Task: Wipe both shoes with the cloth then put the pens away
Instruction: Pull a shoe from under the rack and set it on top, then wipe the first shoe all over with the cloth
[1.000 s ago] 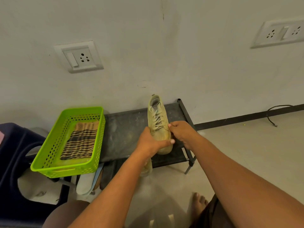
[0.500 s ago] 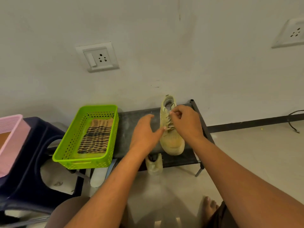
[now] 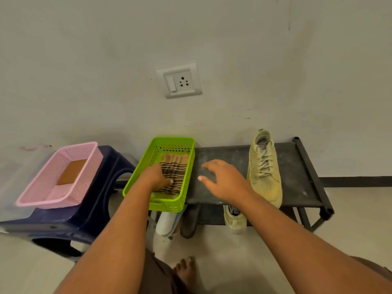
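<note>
While inside green basket (image 3: 169, 205), left hand (image 3: 156, 177) on cloth (image 3: 177, 166), grip unclear; right hand (image 3: 224, 181) open over bare rack (image 3: 218, 152) beside basket rim

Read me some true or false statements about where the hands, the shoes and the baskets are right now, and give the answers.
1. The left hand is on the striped brown cloth in the lime green plastic basket. True.
2. The right hand grips the beige lace-up sneaker. False: it is open over the black shoe rack, apart from the sneaker.
3. The pink plastic basket sits on the dark blue plastic stool. True.
4. Both shoes stand on the rack's top shelf. False: the second shoe sits below the top shelf.
</note>
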